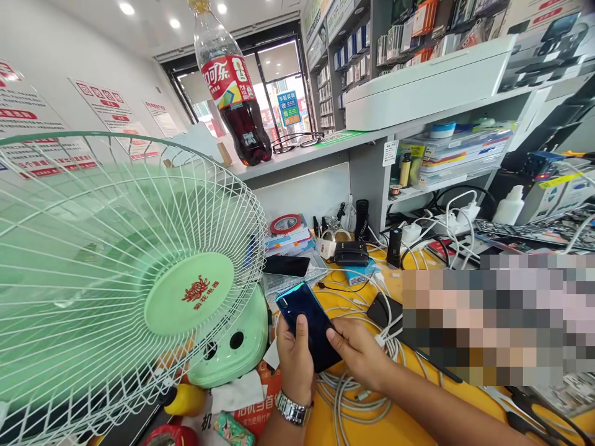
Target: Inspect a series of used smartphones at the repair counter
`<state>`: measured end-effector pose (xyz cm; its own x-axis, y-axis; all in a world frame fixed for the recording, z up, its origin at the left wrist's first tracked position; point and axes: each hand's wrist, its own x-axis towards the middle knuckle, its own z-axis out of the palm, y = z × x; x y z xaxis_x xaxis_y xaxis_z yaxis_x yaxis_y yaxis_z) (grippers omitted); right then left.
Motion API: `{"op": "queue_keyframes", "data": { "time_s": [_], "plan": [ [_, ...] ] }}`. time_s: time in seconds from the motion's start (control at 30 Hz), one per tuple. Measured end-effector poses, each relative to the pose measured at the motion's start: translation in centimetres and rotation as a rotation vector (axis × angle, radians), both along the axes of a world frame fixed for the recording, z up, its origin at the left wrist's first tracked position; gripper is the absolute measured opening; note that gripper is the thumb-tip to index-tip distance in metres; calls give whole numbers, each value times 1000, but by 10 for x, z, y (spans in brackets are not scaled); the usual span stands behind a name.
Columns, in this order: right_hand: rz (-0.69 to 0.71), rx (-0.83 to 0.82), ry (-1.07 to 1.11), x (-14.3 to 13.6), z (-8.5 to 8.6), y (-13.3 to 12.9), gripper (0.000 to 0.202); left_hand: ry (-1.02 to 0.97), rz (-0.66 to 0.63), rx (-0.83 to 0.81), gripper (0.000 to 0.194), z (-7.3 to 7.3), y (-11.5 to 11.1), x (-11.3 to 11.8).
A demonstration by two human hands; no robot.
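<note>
A dark blue smartphone [312,325] is held above the cluttered yellow tabletop, its glossy back with the camera facing me. My left hand [296,350] is closed around its left edge, thumb lying on the back; a metal-band watch [292,407] is on that wrist. My right hand [357,347] grips the opposite edge, thumb pressed on the back, while its other fingers are mostly hidden behind the phone. Coiled pale cables [344,396] lie below and between my hands. Behind it, another phone with a dark screen [286,266] rests on clear plastic wrap.
A green fan [188,294] fills the left side, close to my left hand. On the shelf above stand a cola bottle [232,93] and glasses [297,142]. Scissors [515,409] lie at lower right, below a pixelated area. Red tape [286,224] sits at the back.
</note>
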<state>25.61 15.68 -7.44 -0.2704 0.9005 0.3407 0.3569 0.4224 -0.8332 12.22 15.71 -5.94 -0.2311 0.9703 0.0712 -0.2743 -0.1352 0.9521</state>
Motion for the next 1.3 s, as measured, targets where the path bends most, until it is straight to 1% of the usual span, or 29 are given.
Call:
{"op": "queue_keyframes", "data": {
  "time_s": [0.17,0.33,0.43,0.6,0.8,1.03,1.17,1.3],
  "plan": [
    [-2,-16,-2,0,0,0,45,28,18,12,49,3,-2,3],
    [-14,-39,4,0,-3,1,45,149,25,14,47,-4,0,-1],
    [-13,-56,5,0,-4,2,45,163,28,0,47,-7,0,-3],
    [-11,-69,0,-1,-3,3,44,174,20,3,49,-5,-1,-3],
    [-19,-64,-6,-1,-3,2,45,152,-10,45,52,1,1,-1],
    [-23,-66,0,-1,-4,1,43,97,-13,29,45,4,-2,3],
    [-36,-74,1,-1,-2,1,43,118,-2,32,44,5,-3,3],
    [-56,-77,15,-2,1,0,43,66,-19,-50,48,2,-1,2]
  ]
}}
